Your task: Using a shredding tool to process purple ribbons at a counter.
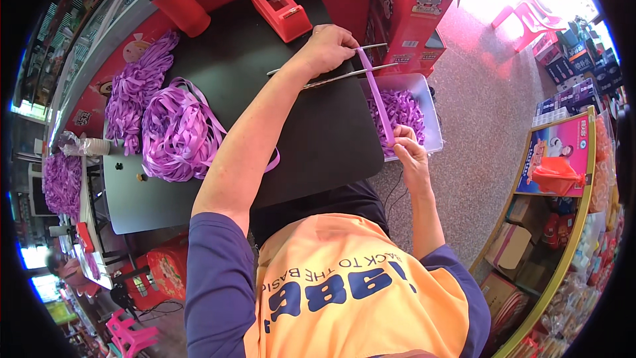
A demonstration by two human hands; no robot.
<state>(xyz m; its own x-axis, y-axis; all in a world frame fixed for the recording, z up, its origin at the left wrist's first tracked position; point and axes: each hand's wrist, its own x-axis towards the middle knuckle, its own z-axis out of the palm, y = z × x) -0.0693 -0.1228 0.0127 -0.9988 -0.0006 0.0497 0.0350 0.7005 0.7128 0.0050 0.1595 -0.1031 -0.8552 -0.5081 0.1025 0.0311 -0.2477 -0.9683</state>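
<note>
Your work surface is the black table point(298, 136); a red carton point(414, 23) stands beyond its right edge; a white tub point(432, 119) filled with purple ribbon point(401, 111) sits below the carton, beside the table; a loose purple bundle point(179, 136) lies on the table to the left of your left forearm, with a second bundle point(138, 89) just beyond it; a red cup point(180, 5) and a red tape dispenser point(281, 12) stand along the table's far side.

Your left hand point(329, 48) is at the metal rods point(344, 77), which lie roughly crosswise, their right ends reaching past the table edge; its fingers are bent and close together at the far end of the purple strip point(375, 96); whether they grip the strip, a rod or both, you cannot tell from this view. Your right hand point(411, 154) is near the tub's front edge; its thumb and fingers pinch the strip's near end.

Check this relation: the strip is held between your two hands, its long axis running from the left fingers toward you and slightly right, across the rods; it looks straight and taut; the left hand is nearer the rods, and the right hand stands well apart from them, on your side.
</note>
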